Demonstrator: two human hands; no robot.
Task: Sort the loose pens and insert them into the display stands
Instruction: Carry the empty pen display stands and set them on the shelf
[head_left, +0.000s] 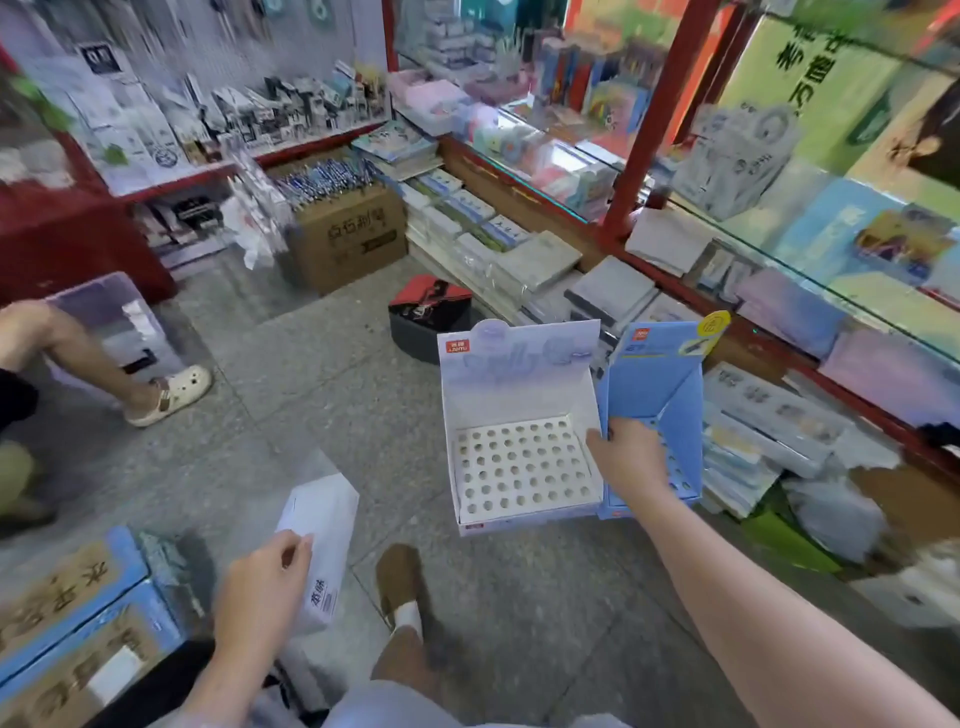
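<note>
A white display stand (519, 457) with a grid of empty round holes stands on the floor ahead of me. Right beside it is a blue display stand (660, 384), and my right hand (631, 460) is shut on its left wall. My left hand (265, 582) holds a small white box (324, 545) low at the left. A cardboard box (345, 234) at the back carries a heap of blue-and-white pens (324, 176) on top.
Another person's leg and sandal (171, 392) are at the left. A red-and-black case (428, 312) lies behind the stands. Stacks of notebooks (519, 260) line the glass counter (779, 234) on the right. Blue cartons (72, 623) sit at the lower left. My slippered foot (400, 582) is below.
</note>
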